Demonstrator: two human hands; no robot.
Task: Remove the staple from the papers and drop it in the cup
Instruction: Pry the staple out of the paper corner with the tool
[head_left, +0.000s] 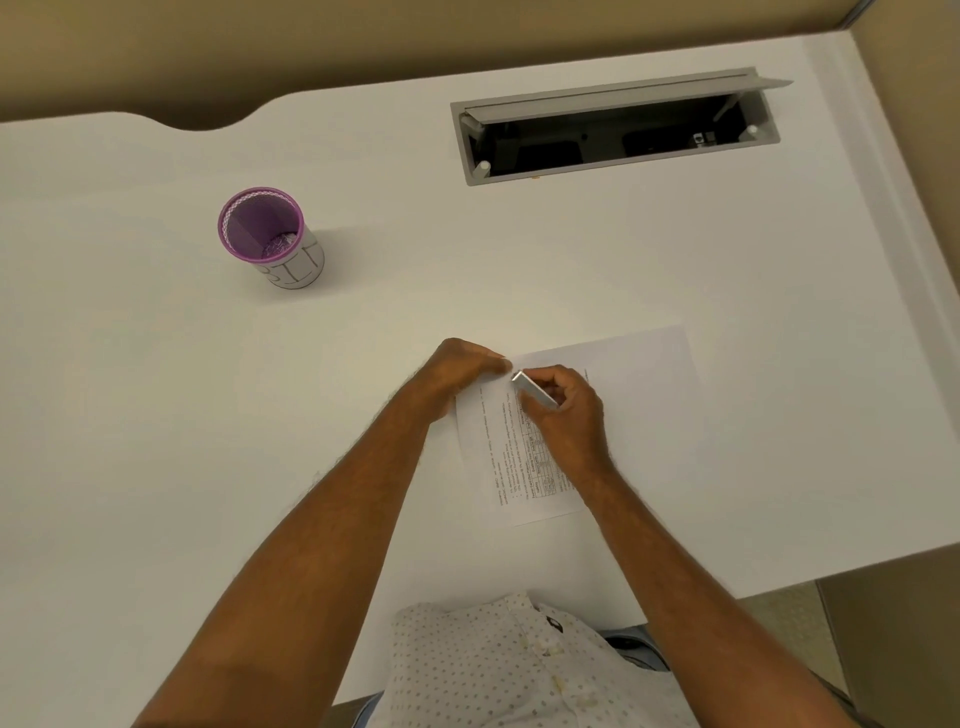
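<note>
While hands pin papers (524, 467), cup (270, 236) well apart, unobstructed

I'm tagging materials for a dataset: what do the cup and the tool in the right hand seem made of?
Cup: likely metal mesh, purple-coated; perforated wall, paper label. Tool: probably bare metal; silvery, glinting in the right hand.

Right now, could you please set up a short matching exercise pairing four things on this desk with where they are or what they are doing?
Things:
1. cup
2. left hand
3. right hand
4. cable hatch

States:
A. lid open, at the far edge
B. pressing down the papers' corner
C. holding a metal tool
D. standing far left, untouched

Pairs: 1-D, 2-B, 3-C, 4-A
</note>
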